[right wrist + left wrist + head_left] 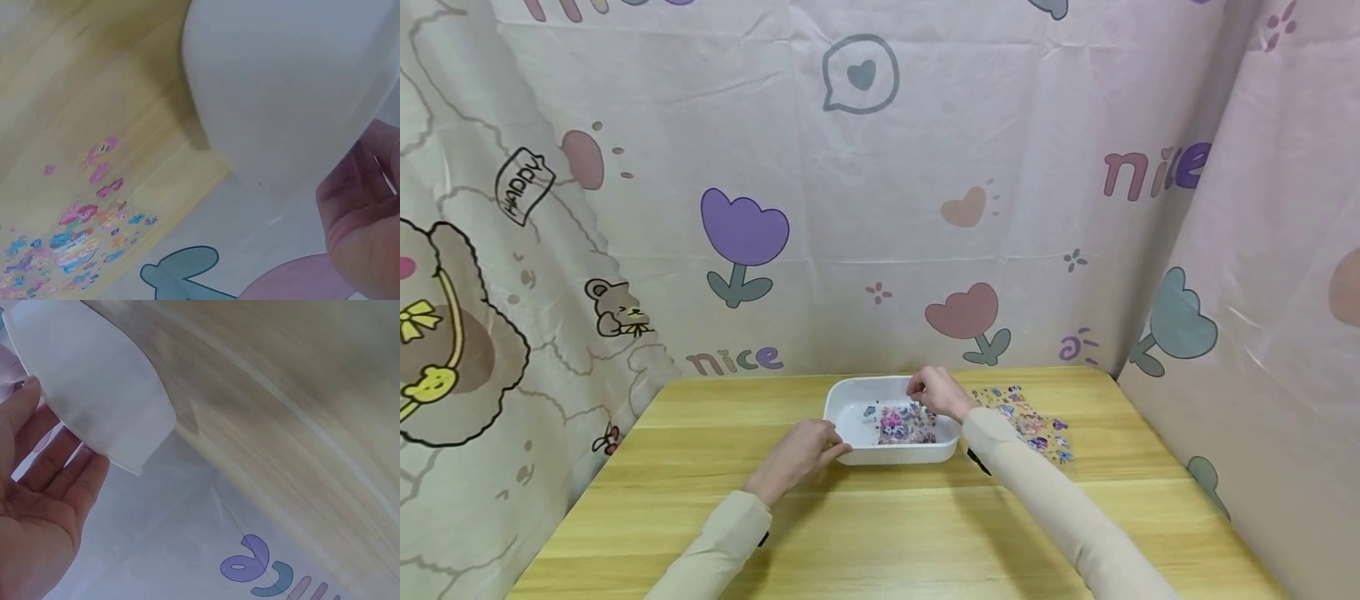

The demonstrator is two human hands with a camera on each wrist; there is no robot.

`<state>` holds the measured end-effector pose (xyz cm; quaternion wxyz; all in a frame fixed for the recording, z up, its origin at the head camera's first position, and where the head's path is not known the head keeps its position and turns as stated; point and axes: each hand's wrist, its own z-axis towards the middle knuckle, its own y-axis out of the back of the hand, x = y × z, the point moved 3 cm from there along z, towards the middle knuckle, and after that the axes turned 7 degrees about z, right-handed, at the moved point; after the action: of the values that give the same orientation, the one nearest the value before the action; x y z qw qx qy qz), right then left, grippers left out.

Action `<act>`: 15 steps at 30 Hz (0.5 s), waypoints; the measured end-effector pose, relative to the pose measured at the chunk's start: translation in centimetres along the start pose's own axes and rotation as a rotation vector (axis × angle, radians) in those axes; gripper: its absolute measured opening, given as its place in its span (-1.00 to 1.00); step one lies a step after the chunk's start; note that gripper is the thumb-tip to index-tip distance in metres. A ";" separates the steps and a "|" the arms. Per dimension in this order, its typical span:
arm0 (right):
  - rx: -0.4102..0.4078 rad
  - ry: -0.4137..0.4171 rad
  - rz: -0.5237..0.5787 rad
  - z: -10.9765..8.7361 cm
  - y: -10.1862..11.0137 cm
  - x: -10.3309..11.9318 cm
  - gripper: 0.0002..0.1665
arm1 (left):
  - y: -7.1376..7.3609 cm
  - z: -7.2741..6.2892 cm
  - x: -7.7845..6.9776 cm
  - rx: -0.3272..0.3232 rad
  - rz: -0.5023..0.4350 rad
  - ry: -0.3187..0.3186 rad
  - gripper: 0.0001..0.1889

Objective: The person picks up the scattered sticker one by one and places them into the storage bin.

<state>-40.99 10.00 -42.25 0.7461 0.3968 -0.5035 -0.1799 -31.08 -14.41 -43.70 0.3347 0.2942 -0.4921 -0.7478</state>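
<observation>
Left hand (797,454): forearm reaching in from 7 o'clock, thumb and fingers pinching the white tray (891,455) at its 8 o'clock rim | Right hand (942,393): forearm from 5, bent over tray's 1 o'clock, fingers curled, grasp cannot be told | Tray: centre, stickers (895,423) inside; loose sticker sheet (1037,423) at 3

Smooth, plastic-looking tray (895,455) at lower centre; wood-grained desk (865,533); creased cloth curtain (850,192) above; see-through, film-like sticker sheet (1037,427).

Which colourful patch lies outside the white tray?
The colourful patch on the wooden table, right of the white tray; the other patch lies inside it.
</observation>
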 end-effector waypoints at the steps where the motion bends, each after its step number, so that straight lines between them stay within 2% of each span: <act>1: -0.010 0.007 -0.038 0.1 0.0 0.0 -0.86 | 0.0 0.0 0.0 0.001 -0.005 0.005 -0.84; 6: -0.009 -0.013 -0.080 0.4 -0.3 -0.3 -0.85 | 0.0 0.1 0.0 0.002 -0.014 0.015 -0.85; 11: 0.012 -0.092 -0.041 0.5 -0.6 -0.6 -0.83 | 0.0 0.0 -0.1 -0.003 -0.010 0.004 -0.85; 15: 0.009 -0.132 -0.051 0.4 -0.3 -0.6 -0.75 | 0.0 0.1 -0.1 -0.009 -0.022 0.009 -0.85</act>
<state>-41.56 10.04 -42.79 0.7045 0.4002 -0.5422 -0.2226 -31.06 -14.30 -43.63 0.3299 0.3018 -0.4840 -0.7522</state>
